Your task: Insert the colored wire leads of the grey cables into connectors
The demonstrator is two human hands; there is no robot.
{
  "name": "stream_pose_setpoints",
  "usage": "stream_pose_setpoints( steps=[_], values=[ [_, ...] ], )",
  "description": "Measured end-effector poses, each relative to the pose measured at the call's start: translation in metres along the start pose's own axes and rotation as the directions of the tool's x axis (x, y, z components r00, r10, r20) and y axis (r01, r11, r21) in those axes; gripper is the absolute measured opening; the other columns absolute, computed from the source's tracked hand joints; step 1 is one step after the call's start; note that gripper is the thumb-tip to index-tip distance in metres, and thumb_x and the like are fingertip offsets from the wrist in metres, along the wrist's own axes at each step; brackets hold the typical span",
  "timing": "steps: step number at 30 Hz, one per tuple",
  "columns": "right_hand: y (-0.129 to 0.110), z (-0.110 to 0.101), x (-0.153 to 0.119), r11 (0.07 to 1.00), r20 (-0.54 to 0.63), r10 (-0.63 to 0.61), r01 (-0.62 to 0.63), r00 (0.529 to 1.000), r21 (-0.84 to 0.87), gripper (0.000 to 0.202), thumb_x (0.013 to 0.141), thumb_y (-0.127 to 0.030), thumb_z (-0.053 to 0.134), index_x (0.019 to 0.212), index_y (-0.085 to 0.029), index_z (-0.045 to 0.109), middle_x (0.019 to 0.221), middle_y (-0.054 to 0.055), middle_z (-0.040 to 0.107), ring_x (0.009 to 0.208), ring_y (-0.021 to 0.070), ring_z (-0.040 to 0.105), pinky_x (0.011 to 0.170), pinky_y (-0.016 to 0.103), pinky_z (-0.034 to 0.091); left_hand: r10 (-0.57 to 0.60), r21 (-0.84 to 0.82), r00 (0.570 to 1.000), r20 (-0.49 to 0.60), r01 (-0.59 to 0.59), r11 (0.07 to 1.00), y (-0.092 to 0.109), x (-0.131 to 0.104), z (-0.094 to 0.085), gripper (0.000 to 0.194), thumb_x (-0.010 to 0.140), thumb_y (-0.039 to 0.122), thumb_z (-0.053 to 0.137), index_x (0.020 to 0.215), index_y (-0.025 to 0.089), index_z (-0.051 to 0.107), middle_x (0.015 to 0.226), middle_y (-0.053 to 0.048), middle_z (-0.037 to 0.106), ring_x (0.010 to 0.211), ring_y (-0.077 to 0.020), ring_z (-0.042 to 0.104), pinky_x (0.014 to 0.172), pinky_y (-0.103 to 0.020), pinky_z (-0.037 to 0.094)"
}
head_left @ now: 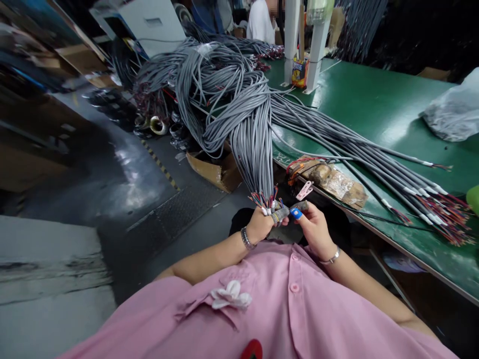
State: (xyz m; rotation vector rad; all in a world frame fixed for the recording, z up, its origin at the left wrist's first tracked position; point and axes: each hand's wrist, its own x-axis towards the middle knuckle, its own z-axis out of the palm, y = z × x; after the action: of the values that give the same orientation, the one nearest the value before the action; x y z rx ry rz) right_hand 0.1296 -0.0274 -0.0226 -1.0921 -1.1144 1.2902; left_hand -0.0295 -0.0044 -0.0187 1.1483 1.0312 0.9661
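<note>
My left hand point(263, 224) is closed at the stripped end of a thick bundle of grey cables point(254, 144), where short coloured wires point(264, 199) fan out. Finger covers wrap some of its fingers. Close beside it, my right hand point(315, 227) is pinched, with blue tape around the thumb and a grey cover on a finger. The fingertips of both hands nearly meet; whatever small thing lies between the right fingertips is too small to make out. A pink clothes peg point(304, 190) sits just beyond the right hand at the table edge.
On the green table point(374, 99), more grey cables with stripped ends point(441, 209) lie to the right. A tape-wrapped wooden block point(333, 182) rests by the near edge. A plastic bag point(454, 109) is at far right. A cardboard box point(213, 169) stands below the hanging cables.
</note>
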Motion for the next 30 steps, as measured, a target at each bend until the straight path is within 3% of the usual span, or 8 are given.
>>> stream_pose_setpoints(
  steps=[7, 12, 23, 27, 30],
  values=[
    [-0.003, 0.009, 0.012, 0.986, 0.096, 0.107, -0.118, 0.99, 0.119, 0.032, 0.075, -0.05, 0.072, 0.078, -0.022, 0.057, 0.057, -0.002, 0.059, 0.048, 0.0143, 0.053, 0.049, 0.029, 0.043, 0.009, 0.157, 0.992, 0.127, -0.029, 0.987, 0.008, -0.004, -0.002, 0.028, 0.07, 0.039, 0.077, 0.067, 0.012, 0.068, 0.06, -0.004, 0.067, 0.053, -0.0134, 0.06, 0.054, -0.024, 0.048],
    [0.002, 0.0, 0.017, 0.99, 0.008, 0.118, -0.118, 0.993, 0.075, 0.032, 0.072, -0.045, 0.077, 0.069, -0.019, 0.058, 0.056, -0.003, 0.055, 0.048, 0.0092, 0.044, 0.048, 0.025, 0.035, -0.003, 0.081, 1.0, 0.025, 0.001, 0.997, -0.002, -0.001, -0.003, 0.034, 0.072, 0.043, 0.074, 0.061, 0.012, 0.067, 0.056, -0.005, 0.065, 0.052, -0.0129, 0.059, 0.052, -0.023, 0.045],
    [0.005, -0.009, 0.009, 0.989, 0.067, 0.102, -0.108, 0.993, 0.1, 0.025, 0.075, -0.041, 0.073, 0.072, -0.02, 0.06, 0.06, -0.004, 0.052, 0.056, 0.0109, 0.045, 0.055, 0.026, 0.039, -0.038, -0.161, 0.991, -0.132, 0.016, 0.987, 0.0, 0.004, 0.003, 0.038, 0.066, 0.046, 0.077, 0.057, 0.012, 0.063, 0.053, -0.007, 0.065, 0.046, -0.0126, 0.059, 0.041, -0.021, 0.035],
    [0.0, -0.006, 0.012, 0.991, 0.051, 0.089, -0.094, 0.995, 0.099, 0.023, 0.079, -0.042, 0.07, 0.079, -0.021, 0.06, 0.066, -0.003, 0.056, 0.056, 0.0107, 0.047, 0.056, 0.026, 0.041, -0.045, -0.146, 0.99, -0.133, 0.025, 0.989, -0.001, 0.004, 0.003, 0.038, 0.066, 0.046, 0.077, 0.057, 0.012, 0.062, 0.053, -0.007, 0.065, 0.047, -0.0131, 0.06, 0.041, -0.021, 0.035],
    [-0.009, 0.002, 0.018, 0.991, 0.115, 0.101, -0.11, 0.988, 0.079, 0.028, 0.078, -0.045, 0.071, 0.086, -0.021, 0.059, 0.068, -0.001, 0.062, 0.058, 0.0127, 0.053, 0.055, 0.027, 0.04, -0.028, -0.098, 0.995, -0.095, 0.019, 0.995, -0.005, 0.004, 0.001, 0.036, 0.068, 0.044, 0.075, 0.058, 0.012, 0.063, 0.055, -0.006, 0.066, 0.047, -0.0121, 0.059, 0.043, -0.021, 0.038]
  ],
)
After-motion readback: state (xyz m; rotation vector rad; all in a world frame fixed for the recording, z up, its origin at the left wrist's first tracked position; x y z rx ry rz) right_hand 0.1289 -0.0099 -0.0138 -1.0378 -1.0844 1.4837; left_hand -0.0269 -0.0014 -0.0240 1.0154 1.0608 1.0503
